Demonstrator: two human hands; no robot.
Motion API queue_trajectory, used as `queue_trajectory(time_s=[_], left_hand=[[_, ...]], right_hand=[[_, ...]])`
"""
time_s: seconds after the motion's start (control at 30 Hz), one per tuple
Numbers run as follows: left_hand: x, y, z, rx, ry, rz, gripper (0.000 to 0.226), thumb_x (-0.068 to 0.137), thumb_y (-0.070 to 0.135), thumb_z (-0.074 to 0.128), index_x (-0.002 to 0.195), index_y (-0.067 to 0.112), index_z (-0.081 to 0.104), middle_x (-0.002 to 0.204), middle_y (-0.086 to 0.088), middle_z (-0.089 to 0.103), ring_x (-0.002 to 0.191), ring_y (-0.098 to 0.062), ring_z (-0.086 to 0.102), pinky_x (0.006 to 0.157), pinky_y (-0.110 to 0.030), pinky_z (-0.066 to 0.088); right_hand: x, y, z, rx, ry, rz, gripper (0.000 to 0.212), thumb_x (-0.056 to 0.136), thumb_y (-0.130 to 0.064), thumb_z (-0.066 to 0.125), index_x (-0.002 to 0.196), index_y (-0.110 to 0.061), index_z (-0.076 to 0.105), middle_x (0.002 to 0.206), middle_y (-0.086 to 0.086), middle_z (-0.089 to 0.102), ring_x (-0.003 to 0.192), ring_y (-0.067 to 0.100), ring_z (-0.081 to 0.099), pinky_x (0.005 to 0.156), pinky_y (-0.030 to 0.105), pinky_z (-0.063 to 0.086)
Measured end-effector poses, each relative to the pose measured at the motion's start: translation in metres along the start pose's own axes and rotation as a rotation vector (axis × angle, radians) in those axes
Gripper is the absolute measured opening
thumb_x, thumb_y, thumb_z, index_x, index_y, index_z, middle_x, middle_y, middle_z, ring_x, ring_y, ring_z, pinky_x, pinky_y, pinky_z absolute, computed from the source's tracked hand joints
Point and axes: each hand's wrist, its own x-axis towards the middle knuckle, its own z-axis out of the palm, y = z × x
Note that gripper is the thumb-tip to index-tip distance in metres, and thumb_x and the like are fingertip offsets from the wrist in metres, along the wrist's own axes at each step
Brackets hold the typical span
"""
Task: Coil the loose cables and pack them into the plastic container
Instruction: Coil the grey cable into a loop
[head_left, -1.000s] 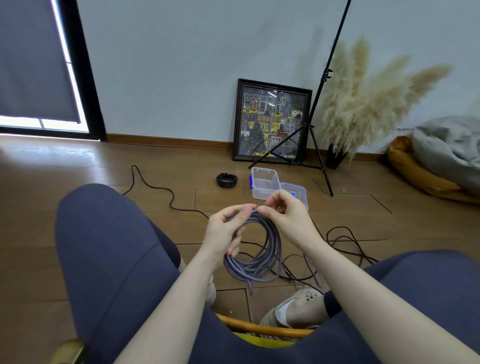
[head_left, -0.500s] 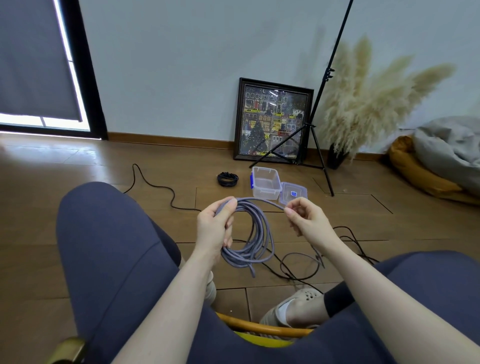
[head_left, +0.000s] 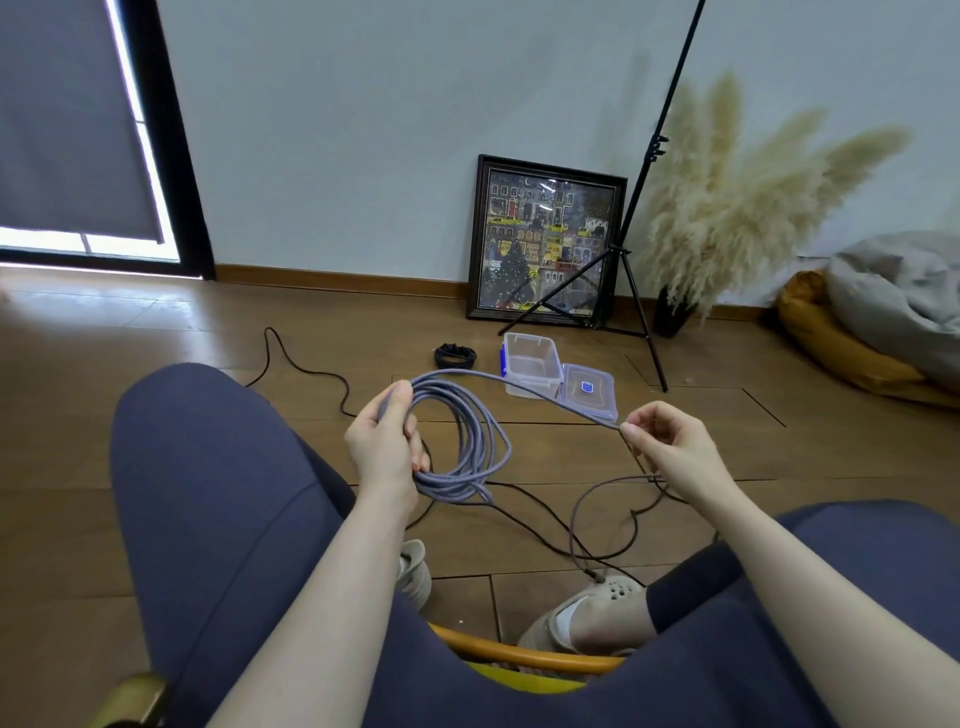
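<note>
Mid-coil: left hand (head_left: 387, 444) gripping the grey cable's (head_left: 467, 441) gathered loops above the floor, right hand (head_left: 667, 441) pinching its running strand; next, probably another loop across, open plastic container (head_left: 532, 364) waiting beyond.

a home room: framed picture (head_left: 545, 241), pampas grass (head_left: 737, 208), wooden floor (head_left: 156, 338).

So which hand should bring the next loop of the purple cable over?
Probably the right hand. It pinches the loose stretch of the purple cable, while the left hand is busy gripping the finished coil.
</note>
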Motion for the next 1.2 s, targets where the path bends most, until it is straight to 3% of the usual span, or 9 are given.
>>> queue_trajectory(time_s=[0.27,0.5,0.67,0.8,0.93,1.07,1.2], left_hand=[[0.004,0.0,-0.004,-0.056,0.196,0.037,0.028,0.097,0.023,0.062,0.117,0.004,0.066,0.048,0.006,0.041,0.034,-0.011,0.029,0.036,-0.022,0.028],[0.001,-0.003,-0.001,0.043,0.128,0.081,0.018,0.097,0.023,0.063,0.114,0.017,0.067,0.052,0.005,0.043,0.036,-0.011,0.03,0.036,-0.023,0.028],[0.0,-0.004,0.0,0.093,0.085,0.092,0.017,0.097,0.023,0.063,0.113,0.019,0.067,0.053,0.005,0.045,0.035,-0.011,0.031,0.035,-0.023,0.029],[-0.002,-0.004,0.002,0.111,0.06,0.093,0.018,0.096,0.022,0.064,0.113,0.017,0.067,0.055,0.002,0.045,0.034,-0.01,0.031,0.034,-0.022,0.029],[-0.003,-0.005,0.002,0.129,0.052,0.099,0.018,0.096,0.023,0.065,0.114,0.018,0.067,0.055,0.002,0.047,0.034,-0.011,0.032,0.034,-0.022,0.03],[-0.004,-0.009,0.002,0.23,0.045,0.156,0.021,0.095,0.025,0.066,0.115,0.02,0.068,0.058,0.005,0.053,0.033,-0.011,0.033,0.034,-0.023,0.032],[-0.009,-0.014,0.004,0.355,-0.041,0.231,0.027,0.094,0.028,0.068,0.119,0.019,0.068,0.076,-0.006,0.061,0.036,-0.012,0.041,0.034,-0.024,0.035]], right_hand=[[-0.005,0.002,-0.006,-0.014,0.039,-0.051,0.003,0.09,-0.015,0.067,0.089,-0.014,0.065,0.084,0.008,0.063,0.076,0.015,0.056,0.07,0.03,0.048],[-0.004,-0.003,-0.002,-0.177,0.103,-0.131,0.009,0.087,-0.011,0.07,0.082,-0.017,0.066,0.079,-0.003,0.063,0.076,0.014,0.057,0.068,0.026,0.047],[0.001,-0.02,0.006,-0.506,-0.045,-0.371,0.008,0.084,-0.015,0.074,0.079,-0.016,0.068,0.078,-0.013,0.057,0.078,0.013,0.055,0.076,0.035,0.042],[0.002,-0.034,0.013,-0.652,-0.181,-0.466,0.007,0.086,-0.024,0.072,0.081,-0.019,0.07,0.081,-0.016,0.054,0.086,0.01,0.051,0.08,0.029,0.031],[0.001,-0.048,0.021,-0.657,-0.334,-0.472,0.007,0.086,-0.029,0.072,0.083,-0.024,0.073,0.082,-0.018,0.055,0.089,0.009,0.05,0.084,0.027,0.035],[-0.003,-0.067,0.035,-0.562,-0.436,-0.449,0.013,0.082,-0.034,0.075,0.084,-0.021,0.073,0.075,-0.021,0.054,0.08,0.0,0.05,0.07,0.014,0.035],[-0.01,-0.09,0.053,-0.511,-0.511,-0.497,0.016,0.082,-0.036,0.075,0.082,-0.02,0.074,0.075,-0.018,0.057,0.079,0.001,0.049,0.073,0.023,0.042]])
